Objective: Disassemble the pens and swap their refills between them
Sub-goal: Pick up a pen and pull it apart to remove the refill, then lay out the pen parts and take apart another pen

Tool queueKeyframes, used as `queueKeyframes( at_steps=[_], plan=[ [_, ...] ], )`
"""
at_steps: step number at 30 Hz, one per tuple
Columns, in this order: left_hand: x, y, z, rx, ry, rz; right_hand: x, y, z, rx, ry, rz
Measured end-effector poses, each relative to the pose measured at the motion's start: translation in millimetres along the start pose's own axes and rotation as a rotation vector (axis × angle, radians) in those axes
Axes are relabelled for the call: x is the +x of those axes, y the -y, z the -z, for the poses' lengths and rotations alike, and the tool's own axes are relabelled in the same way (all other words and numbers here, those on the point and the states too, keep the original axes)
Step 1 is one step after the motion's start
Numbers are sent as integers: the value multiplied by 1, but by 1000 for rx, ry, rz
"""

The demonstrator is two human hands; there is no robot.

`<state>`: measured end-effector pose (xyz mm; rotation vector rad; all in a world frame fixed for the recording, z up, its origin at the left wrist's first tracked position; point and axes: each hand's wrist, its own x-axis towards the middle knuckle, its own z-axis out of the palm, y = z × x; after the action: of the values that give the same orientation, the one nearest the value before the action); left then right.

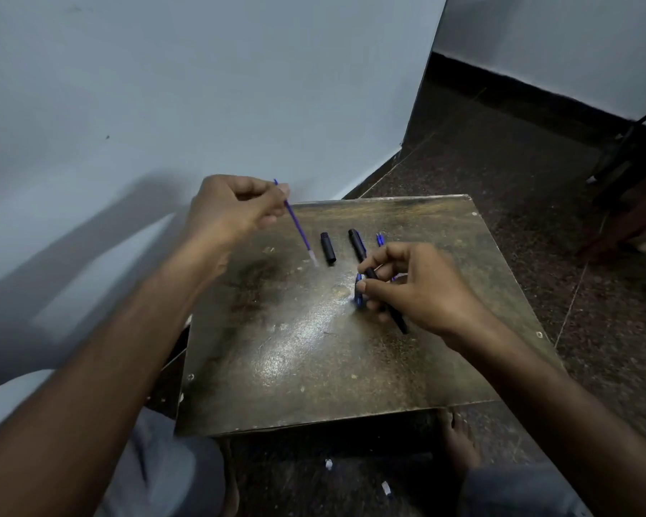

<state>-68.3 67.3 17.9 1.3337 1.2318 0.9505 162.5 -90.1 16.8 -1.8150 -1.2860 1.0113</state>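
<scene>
My left hand pinches a thin blue refill near its top end; the refill slants down to the right, its tip just above the table. My right hand grips a black pen barrel that sticks out below the fingers, and a blue pen part shows at the fingertips. A short black pen section lies on the table between the hands. Another black pen piece lies beside it, partly behind my right hand. A small blue part peeks out above the knuckles.
The worn brown table stands against a pale blue wall. Dark speckled floor spreads to the right. My knees and a bare foot show below the table's front edge, with small white scraps on the floor.
</scene>
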Motion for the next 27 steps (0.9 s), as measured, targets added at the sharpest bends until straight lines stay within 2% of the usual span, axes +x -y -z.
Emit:
queueKeyframes(
  at_steps=[3, 7, 10, 15, 17, 20, 24, 27],
  plan=[
    [2, 8, 4, 214, 97, 102, 3, -2, 11, -27, -62, -20],
    [-2, 22, -8, 476, 201, 134, 14, -3, 22, -106, -123, -16],
    [-1, 29, -14, 607, 183, 87, 18, -6, 26, -181, -118, -35],
    [-4, 33, -18, 674, 146, 31, 23, -9, 35, -459, -159, -45],
    [-7, 29, -21, 726, 98, -39, 25, -11, 38, -505, -144, -74],
    [-16, 16, -31, 748, 12, -252, 26, -12, 37, -543, -113, -60],
    [-31, -1, -64, 757, 134, -468, 30, -16, 28, -542, -122, -54],
    [-37, -1, -85, 845, 188, -507, 32, -18, 21, -565, -124, -66]
  ],
)
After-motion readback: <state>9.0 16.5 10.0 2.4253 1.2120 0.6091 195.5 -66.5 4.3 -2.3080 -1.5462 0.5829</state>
